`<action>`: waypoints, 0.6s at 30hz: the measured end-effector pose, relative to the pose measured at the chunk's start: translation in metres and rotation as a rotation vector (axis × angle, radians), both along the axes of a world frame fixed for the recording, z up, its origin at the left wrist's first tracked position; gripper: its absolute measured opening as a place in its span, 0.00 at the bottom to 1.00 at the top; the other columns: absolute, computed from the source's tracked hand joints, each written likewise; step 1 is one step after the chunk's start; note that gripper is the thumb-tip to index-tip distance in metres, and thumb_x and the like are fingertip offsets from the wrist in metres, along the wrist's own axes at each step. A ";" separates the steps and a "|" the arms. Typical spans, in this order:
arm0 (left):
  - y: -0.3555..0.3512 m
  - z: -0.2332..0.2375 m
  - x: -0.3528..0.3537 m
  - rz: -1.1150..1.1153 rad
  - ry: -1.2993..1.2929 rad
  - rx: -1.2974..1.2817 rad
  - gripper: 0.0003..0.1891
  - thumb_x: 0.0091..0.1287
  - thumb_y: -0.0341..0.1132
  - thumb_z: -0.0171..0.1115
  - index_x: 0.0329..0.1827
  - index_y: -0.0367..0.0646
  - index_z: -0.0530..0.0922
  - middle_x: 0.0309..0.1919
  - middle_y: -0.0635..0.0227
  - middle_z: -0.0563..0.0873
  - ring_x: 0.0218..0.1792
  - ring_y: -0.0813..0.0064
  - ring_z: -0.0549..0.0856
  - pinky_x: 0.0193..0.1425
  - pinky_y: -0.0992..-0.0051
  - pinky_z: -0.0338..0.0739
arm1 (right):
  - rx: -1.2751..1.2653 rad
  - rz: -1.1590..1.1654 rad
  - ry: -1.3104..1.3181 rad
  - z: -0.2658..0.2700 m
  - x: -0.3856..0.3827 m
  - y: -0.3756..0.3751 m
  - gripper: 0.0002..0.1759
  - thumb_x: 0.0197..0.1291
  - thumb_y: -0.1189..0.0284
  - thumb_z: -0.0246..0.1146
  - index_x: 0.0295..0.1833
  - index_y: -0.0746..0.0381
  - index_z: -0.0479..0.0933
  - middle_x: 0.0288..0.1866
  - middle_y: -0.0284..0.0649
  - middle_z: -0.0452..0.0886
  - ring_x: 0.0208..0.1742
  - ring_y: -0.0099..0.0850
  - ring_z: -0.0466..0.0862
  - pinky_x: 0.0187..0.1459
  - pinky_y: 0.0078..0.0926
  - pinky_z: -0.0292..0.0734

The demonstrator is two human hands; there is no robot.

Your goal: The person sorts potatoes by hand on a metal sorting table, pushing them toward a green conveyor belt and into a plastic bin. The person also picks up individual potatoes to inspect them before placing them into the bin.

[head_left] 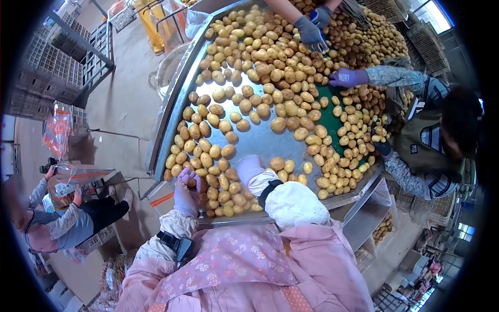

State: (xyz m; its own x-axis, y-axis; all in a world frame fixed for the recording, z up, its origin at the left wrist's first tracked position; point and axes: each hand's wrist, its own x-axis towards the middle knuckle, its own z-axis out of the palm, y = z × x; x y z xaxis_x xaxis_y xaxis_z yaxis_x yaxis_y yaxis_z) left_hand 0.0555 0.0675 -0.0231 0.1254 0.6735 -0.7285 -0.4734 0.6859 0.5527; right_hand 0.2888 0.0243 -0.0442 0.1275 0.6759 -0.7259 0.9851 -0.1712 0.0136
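My left hand [186, 196], in a lilac glove, is at the near left edge of the metal sorting table [244, 138]. Its fingers curl upward around a potato [192, 183]. Potatoes [224, 182] lie heaped right beside it. My right hand [250, 165], gloved too, rests low over the bare metal near the middle of the table. Its fingers are bent out of sight, so their grip does not show. A few potatoes [277, 164] sit just right of its wrist.
Across the table, a co-worker's grey-gloved hands [311, 32] touch the potato pile. On the right another person [431, 125] reaches in with a purple glove [348, 78] beside a green strip [325, 112]. At left, someone holds a plastic bag [78, 174] near stacked crates [54, 67].
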 end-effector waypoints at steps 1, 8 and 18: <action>-0.001 0.007 0.004 0.005 -0.008 -0.033 0.17 0.80 0.35 0.61 0.69 0.47 0.77 0.62 0.67 0.80 0.63 0.71 0.80 0.64 0.71 0.83 | 0.046 0.042 0.069 0.002 0.006 -0.005 0.12 0.69 0.62 0.66 0.50 0.56 0.90 0.46 0.42 0.94 0.47 0.45 0.94 0.41 0.53 0.87; -0.022 0.013 -0.001 -0.404 0.103 -0.023 0.11 0.82 0.47 0.57 0.57 0.55 0.79 0.33 0.81 0.78 0.19 0.88 0.66 0.18 0.83 0.50 | 0.914 -0.924 0.503 0.062 -0.014 -0.166 0.16 0.79 0.57 0.58 0.57 0.57 0.80 0.41 0.55 0.88 0.43 0.53 0.90 0.44 0.50 0.86; -0.044 0.013 -0.002 -0.459 0.101 -0.115 0.15 0.81 0.53 0.60 0.43 0.54 0.79 0.36 0.79 0.83 0.35 0.85 0.80 0.35 0.84 0.73 | 0.837 -1.330 -0.268 0.026 -0.033 -0.484 0.20 0.70 0.73 0.62 0.65 0.66 0.80 0.55 0.49 0.86 0.57 0.50 0.87 0.61 0.43 0.82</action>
